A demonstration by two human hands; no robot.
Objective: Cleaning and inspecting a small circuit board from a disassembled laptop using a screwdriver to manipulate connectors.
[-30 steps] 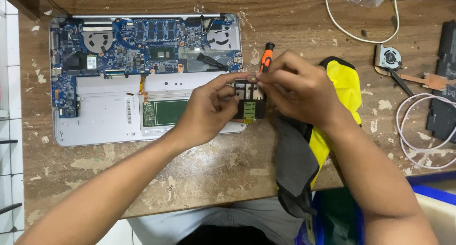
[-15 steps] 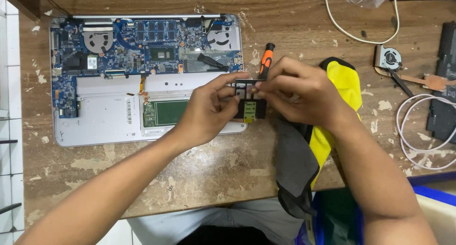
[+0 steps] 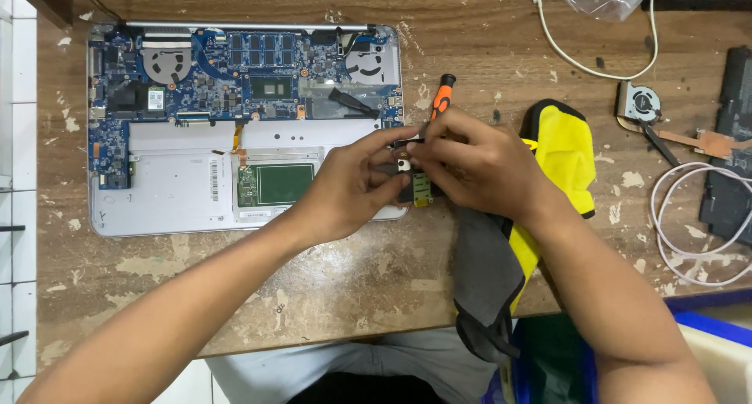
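- An opened laptop [image 3: 243, 126] lies at the upper left of the scarred wooden worktop [image 3: 352, 271], its blue circuit board and fans bared.
- At centre frame the left hand [image 3: 345, 188] closes its fingers [image 3: 392, 186] on a small dark part [image 3: 413, 186] just off the laptop's right edge.
- The right hand [image 3: 478, 165] pinches the same part from above while holding an orange-handled screwdriver [image 3: 442, 94].
- A yellow and grey cloth [image 3: 533, 216] lies under the right wrist.
- A small loose fan [image 3: 638, 105] and a white cable [image 3: 689, 216] lie at the right.

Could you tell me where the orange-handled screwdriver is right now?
The orange-handled screwdriver lies on the wooden table right of the opened laptop, just above the right hand.
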